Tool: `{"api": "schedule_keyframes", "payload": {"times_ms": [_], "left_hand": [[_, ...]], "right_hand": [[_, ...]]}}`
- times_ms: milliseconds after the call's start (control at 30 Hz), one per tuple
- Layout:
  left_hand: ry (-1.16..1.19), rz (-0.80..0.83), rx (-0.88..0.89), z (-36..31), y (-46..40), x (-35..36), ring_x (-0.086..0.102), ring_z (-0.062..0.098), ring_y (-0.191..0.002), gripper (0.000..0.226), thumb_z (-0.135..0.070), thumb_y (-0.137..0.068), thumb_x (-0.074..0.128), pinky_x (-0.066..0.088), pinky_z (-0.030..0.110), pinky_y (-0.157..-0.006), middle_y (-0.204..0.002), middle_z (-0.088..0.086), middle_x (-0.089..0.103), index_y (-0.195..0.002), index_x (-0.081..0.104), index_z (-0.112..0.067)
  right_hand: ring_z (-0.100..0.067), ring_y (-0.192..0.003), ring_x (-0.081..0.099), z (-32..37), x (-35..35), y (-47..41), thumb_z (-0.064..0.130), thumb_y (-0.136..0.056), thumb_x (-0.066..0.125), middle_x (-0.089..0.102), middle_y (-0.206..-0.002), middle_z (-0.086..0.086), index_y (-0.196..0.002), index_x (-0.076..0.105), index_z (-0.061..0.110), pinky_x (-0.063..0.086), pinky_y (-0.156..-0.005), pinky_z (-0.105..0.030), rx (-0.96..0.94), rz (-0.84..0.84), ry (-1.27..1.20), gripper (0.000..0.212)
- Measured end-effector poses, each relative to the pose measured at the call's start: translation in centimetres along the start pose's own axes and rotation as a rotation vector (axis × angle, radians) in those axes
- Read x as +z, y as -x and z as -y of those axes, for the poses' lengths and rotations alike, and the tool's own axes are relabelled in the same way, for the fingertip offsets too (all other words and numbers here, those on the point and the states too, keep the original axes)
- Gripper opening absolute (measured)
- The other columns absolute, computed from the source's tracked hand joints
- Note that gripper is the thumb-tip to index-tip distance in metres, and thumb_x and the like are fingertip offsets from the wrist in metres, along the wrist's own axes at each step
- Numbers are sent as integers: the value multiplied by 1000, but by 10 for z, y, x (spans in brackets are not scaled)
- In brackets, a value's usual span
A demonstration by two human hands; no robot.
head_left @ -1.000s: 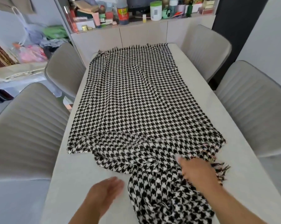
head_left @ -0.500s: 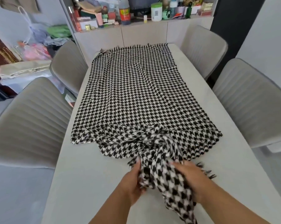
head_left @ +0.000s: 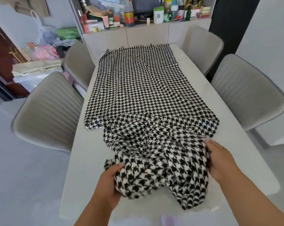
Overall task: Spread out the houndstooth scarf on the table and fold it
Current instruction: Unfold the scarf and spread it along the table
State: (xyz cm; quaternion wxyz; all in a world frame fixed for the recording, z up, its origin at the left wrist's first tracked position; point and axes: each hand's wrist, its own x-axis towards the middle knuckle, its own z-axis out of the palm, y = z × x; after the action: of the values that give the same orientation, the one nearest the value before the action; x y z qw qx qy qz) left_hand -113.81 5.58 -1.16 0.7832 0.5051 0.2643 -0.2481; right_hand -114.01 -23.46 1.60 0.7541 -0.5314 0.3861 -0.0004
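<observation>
The black-and-white houndstooth scarf (head_left: 143, 88) lies flat along the pale table (head_left: 82, 168), its fringed far end at the table's back edge. Its near part is bunched in a loose heap in front of me, with one tail trailing toward the table's near edge. My left hand (head_left: 107, 180) grips the left side of the heap, thumb on top of the cloth. My right hand (head_left: 219, 159) holds the right side of the heap, its fingers curled into the folds.
Four grey padded chairs stand round the table, two at the left (head_left: 48, 111) and two at the right (head_left: 245, 92). A sideboard (head_left: 146, 35) crowded with bottles and jars stands behind the table's far end. Bags lie on the floor at the back left.
My hands have moved apart to either side of the bunched near end, and the heap has widened between them. A second ago my left hand was off the cloth.
</observation>
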Motion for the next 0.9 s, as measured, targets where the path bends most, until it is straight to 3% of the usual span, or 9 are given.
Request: {"api": "schedule_keyframes", "payload": {"times_ms": [100,267,433,500,567,633,733,833,900], "left_hand": [[-140,3,-4,14,29,-29,69,39,-97,40,-15,-78,60,49,48,-93,-106,24,70,-112,64,7],[-303,-5,-74,39,58,-70,68,37,-102,49,-13,-70,73,44,54,-102,-106,20,72,-116,61,2],[-783,-146,-293,61,60,-111,66,30,-102,72,-56,-69,79,52,46,-94,-114,10,67,-119,57,-8],[-1013,-314,-202,66,57,-118,61,28,-100,64,-54,-77,72,52,42,-90,-114,12,61,-115,51,-7],[-1117,-458,15,66,53,-116,59,29,-106,59,-45,-81,71,46,34,-88,-122,14,59,-120,50,-6],[-1059,-499,153,62,50,-106,57,30,-114,58,-35,-83,71,43,34,-90,-127,16,58,-127,47,-5],[-956,-453,158,61,38,-87,55,32,-118,68,-32,-83,72,43,36,-94,-131,17,55,-137,40,-5],[-887,-433,98,63,24,-70,62,30,-101,66,-31,-80,76,49,36,-87,-116,14,64,-132,45,-4],[-788,-395,64,62,18,-62,64,24,-83,43,-24,-80,76,49,32,-76,-101,12,69,-113,59,-2]], "right_hand": [[-21,-87,67,-3,-13,16,18,-97,53,69,-92,-6,-100,63,13,51,-74,-31,-30,-6,29,12],[-31,-95,65,-19,-34,29,25,-94,58,68,-102,-14,-96,65,12,50,-92,-47,8,-21,234,15],[-35,-97,63,-43,-61,33,49,-84,65,64,-116,-21,-116,61,0,50,-92,-43,161,12,688,59],[-33,-100,60,-53,-69,36,46,-88,62,59,-124,-23,-123,57,-3,47,-89,-38,174,6,779,61],[-35,-109,55,-63,-76,38,41,-90,61,54,-132,-24,-127,53,-4,44,-92,-38,189,13,812,59],[-37,-118,51,-72,-79,40,39,-90,62,49,-136,-24,-130,49,-5,40,-91,-37,218,9,798,61],[-35,-112,55,-80,-77,41,47,-87,62,55,-131,-21,-131,52,-1,42,-92,-35,210,-4,725,66],[-33,-100,64,-84,-70,38,48,-86,62,68,-109,-16,-113,64,4,47,-97,-46,226,13,551,51],[-33,-97,65,-84,-64,36,43,-87,64,69,-105,-17,-106,65,5,50,-92,-45,256,28,444,43]]}}
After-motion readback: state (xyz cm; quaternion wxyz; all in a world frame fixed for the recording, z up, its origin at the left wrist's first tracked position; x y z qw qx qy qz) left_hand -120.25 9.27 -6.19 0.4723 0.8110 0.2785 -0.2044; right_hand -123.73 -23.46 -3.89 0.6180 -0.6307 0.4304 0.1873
